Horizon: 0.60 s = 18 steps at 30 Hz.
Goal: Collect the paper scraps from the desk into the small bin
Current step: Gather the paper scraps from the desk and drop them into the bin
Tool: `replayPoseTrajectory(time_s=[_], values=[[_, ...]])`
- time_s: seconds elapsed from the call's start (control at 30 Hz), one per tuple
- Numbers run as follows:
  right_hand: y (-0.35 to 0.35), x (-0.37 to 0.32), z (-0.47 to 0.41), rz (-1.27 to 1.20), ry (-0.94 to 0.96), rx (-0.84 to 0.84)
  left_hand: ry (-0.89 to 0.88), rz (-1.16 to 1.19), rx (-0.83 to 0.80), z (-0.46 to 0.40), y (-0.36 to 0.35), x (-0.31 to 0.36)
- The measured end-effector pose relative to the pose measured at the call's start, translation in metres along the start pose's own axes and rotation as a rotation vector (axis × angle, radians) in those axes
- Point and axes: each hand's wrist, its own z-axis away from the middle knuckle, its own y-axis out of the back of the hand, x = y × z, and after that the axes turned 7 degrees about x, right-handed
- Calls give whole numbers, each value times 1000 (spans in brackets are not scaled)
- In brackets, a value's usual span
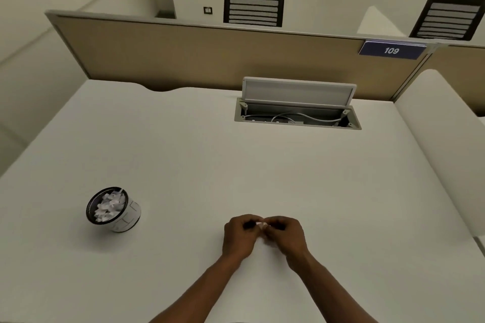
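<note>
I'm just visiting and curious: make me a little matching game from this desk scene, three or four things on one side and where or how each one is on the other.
Things:
1. small bin
2. paper scrap
3. cable hatch lid
4. sign reading 109

Places or states:
A. propped open at the back of the desk
B. pinched between the left hand and right hand
C. fixed at the top of the partition, to the right
D. on the left of the desk, full of white scraps

Pairs: 1-D, 2-B, 3-A, 4-C
</note>
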Motion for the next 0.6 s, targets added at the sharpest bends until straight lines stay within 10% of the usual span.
replayPoseTrajectory(time_s=[0.6], values=[[-153,-99,24,-168,165,-586,-26,142,424,11,187,8]])
